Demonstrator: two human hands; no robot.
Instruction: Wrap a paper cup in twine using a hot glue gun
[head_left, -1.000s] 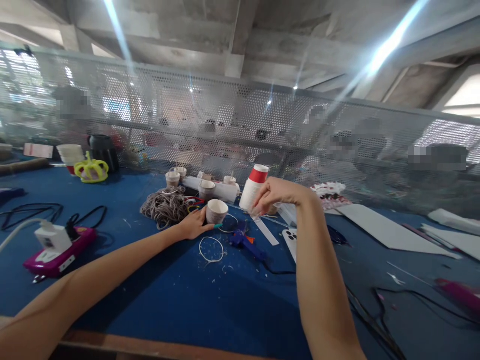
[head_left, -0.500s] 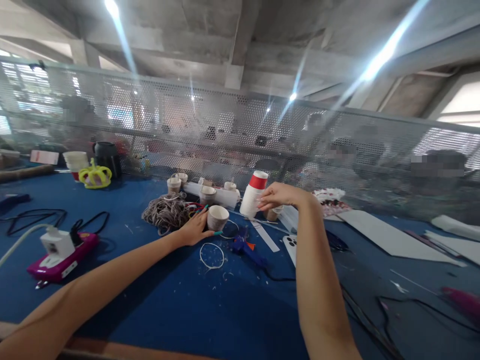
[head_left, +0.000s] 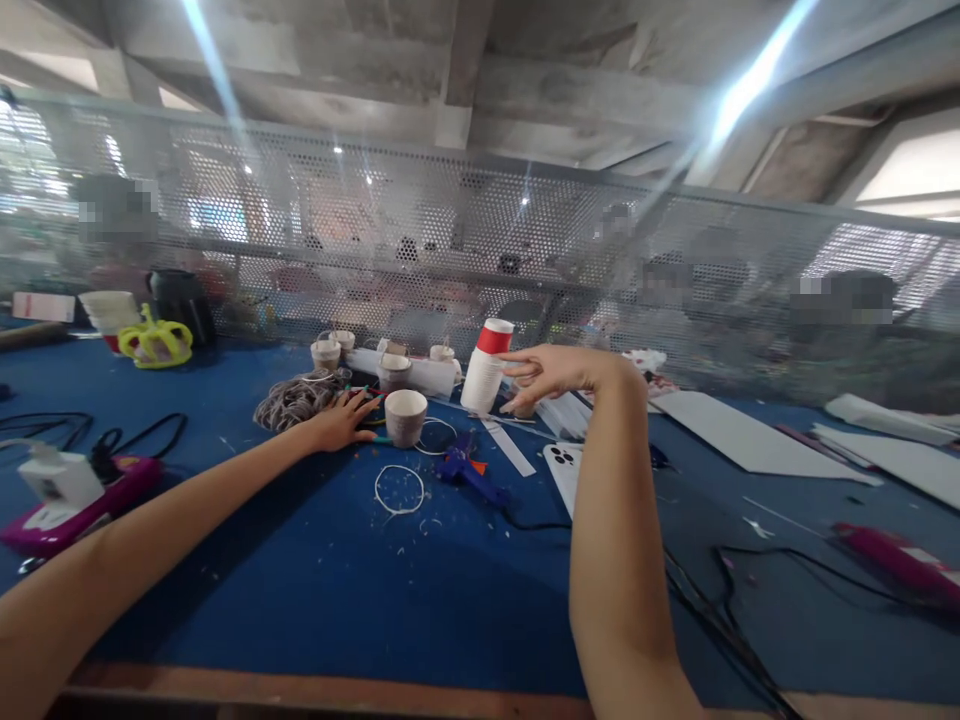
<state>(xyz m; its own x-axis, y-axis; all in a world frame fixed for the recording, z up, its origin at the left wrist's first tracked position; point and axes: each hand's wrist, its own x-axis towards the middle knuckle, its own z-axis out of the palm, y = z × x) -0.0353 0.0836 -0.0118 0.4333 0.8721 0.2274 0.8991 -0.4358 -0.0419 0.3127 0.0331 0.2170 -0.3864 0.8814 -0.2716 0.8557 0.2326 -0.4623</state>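
My left hand [head_left: 341, 422] lies open on the blue table with its fingers spread. It rests between a bundle of grey cord [head_left: 296, 400] and a cord-wrapped cup [head_left: 406, 418], its thumb close to the cup's base. My right hand [head_left: 551, 374] hangs bent at the wrist beside a tilted stack of white paper cups [head_left: 482, 382] topped by a red-banded cup [head_left: 496, 337]. Its index finger reaches the stack's side, while thumb and fingers are apart; whether they touch cannot be told. In front lie a white cord ring [head_left: 399, 491] and a blue glue gun [head_left: 470, 474].
Several small cups [head_left: 394, 372] stand behind. A phone [head_left: 561, 472] lies beside my right forearm. Purple power strips [head_left: 82, 505] with cables sit at both sides. White sheets [head_left: 757, 435] lie at right, a yellow basket [head_left: 155, 343] at far left. A perforated metal screen [head_left: 420, 250] borders the back.
My view has shifted a little to the right. My left hand has drawn slightly left from the wrapped cup. My right hand's thumb and fingers have spread beside the cup stack.
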